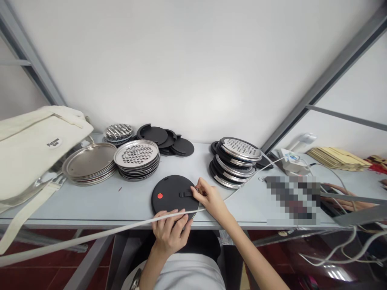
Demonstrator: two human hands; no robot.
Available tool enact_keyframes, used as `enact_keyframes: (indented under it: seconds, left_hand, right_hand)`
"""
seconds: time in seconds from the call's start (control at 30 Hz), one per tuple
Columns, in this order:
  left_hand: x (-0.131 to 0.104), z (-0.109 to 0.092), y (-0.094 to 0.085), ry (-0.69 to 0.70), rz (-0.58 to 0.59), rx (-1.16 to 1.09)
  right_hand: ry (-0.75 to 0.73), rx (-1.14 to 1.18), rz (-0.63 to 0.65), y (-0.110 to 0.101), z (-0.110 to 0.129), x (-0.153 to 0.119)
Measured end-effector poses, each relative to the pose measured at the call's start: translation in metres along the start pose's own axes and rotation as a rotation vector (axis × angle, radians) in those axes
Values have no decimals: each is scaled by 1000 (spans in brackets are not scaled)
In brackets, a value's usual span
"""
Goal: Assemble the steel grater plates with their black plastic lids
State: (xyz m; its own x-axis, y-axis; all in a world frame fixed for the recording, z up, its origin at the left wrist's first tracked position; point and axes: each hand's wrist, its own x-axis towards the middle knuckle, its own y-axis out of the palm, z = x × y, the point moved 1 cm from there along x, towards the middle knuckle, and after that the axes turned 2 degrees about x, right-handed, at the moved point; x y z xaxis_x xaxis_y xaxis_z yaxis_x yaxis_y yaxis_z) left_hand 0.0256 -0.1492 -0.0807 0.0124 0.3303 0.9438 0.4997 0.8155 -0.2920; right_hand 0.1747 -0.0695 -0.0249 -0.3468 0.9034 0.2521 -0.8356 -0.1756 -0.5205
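A round black disc (172,185) with an orange-red sticker (160,196) lies on the table in front of me. My left hand (171,233) grips its near edge, fingers curled over the rim. A short black clip (185,194) lies on the disc's right part. At the clip's right end, the thumb and forefinger of my right hand (210,197) are pinched together; the exact contact is partly hidden. A white cable (130,227) crosses over the near side of the disc, by both hands.
Left stand stacks of metal plates (93,159) and perforated grater discs (137,155), beside a cream bag (36,149). Black discs (181,146) lie behind. Assembled grater stacks (232,171) stand right, then a white power adapter (293,161), yellow cardboard (337,158) and another person's hand (338,197).
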Motion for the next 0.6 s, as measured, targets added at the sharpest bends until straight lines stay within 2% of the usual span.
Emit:
enact_keyframes:
  seconds: [0.6]
  left_hand:
    - [0,0,2,25,14,4]
  right_hand:
    - [9,-54,-41,0,0,-2]
